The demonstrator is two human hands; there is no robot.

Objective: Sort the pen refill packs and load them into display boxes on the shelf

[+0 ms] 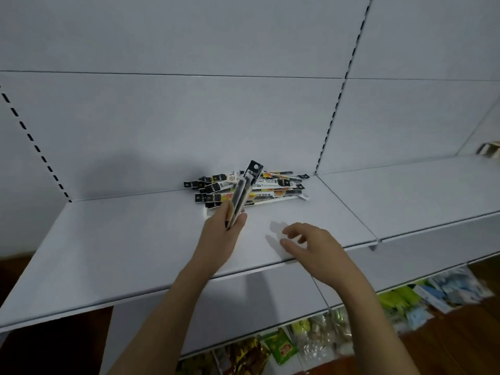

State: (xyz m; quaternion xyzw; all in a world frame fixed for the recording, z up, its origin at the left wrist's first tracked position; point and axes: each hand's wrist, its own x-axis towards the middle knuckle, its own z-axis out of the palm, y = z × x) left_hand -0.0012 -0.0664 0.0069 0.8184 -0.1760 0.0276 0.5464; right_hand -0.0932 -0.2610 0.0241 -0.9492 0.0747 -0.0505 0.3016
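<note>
A loose pile of pen refill packs (pixel 273 186), long and narrow with black, white and orange printing, lies at the back of a white metal shelf (pixel 121 247). My left hand (pixel 226 228) grips a few refill packs (pixel 244 189) by their lower end, and they stand tilted up over the front of the pile. My right hand (pixel 311 244) hovers above the shelf to the right of the left hand, fingers loosely curled, holding nothing. No display box is in view.
The shelf's front edge runs just below my wrists. A second shelf section (pixel 405 196) adjoins on the right. Slotted uprights (pixel 335 104) run up the back panel. Below, a lower shelf holds several bagged goods (pixel 400 307). A small item (pixel 489 150) sits at far right.
</note>
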